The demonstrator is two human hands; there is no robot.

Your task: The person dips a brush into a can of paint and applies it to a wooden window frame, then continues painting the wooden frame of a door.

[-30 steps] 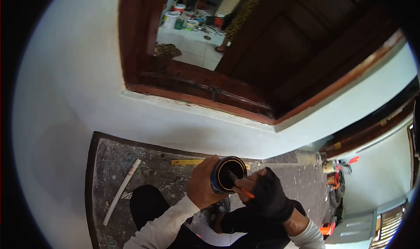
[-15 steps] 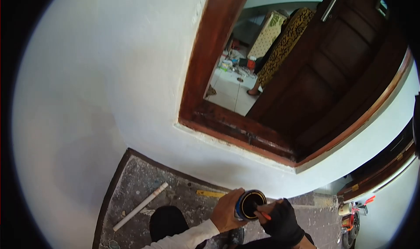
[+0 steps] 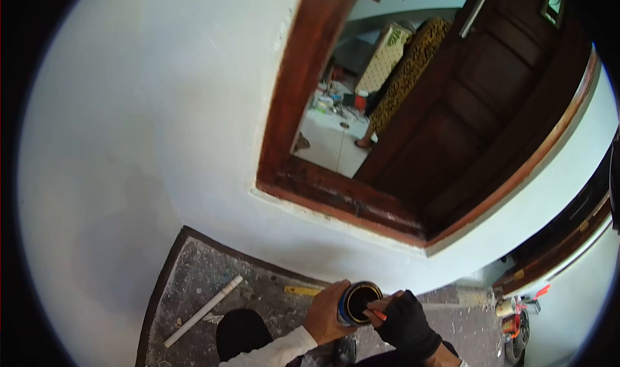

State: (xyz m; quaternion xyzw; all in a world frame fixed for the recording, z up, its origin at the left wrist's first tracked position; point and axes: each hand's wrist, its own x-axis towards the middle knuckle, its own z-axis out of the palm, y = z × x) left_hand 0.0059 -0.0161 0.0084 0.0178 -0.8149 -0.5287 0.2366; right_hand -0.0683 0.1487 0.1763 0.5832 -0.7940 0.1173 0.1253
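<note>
By the bare left hand (image 3: 325,316), at the lower centre of the frame, a round can (image 3: 344,313) is being held, its mouth facing the camera, the fingers being clamped around its outer wall. Stiff sides are being assumed, with weight depending on the dark contents and slipperiness likely wherever wet; a hold below the rim is being judged safest. Just to the right, an orange-handled tool (image 3: 380,315), presumably light and rigid, is being pinched at the mouth by the gloved right hand (image 3: 405,324), fingers closed on its handle.
</note>
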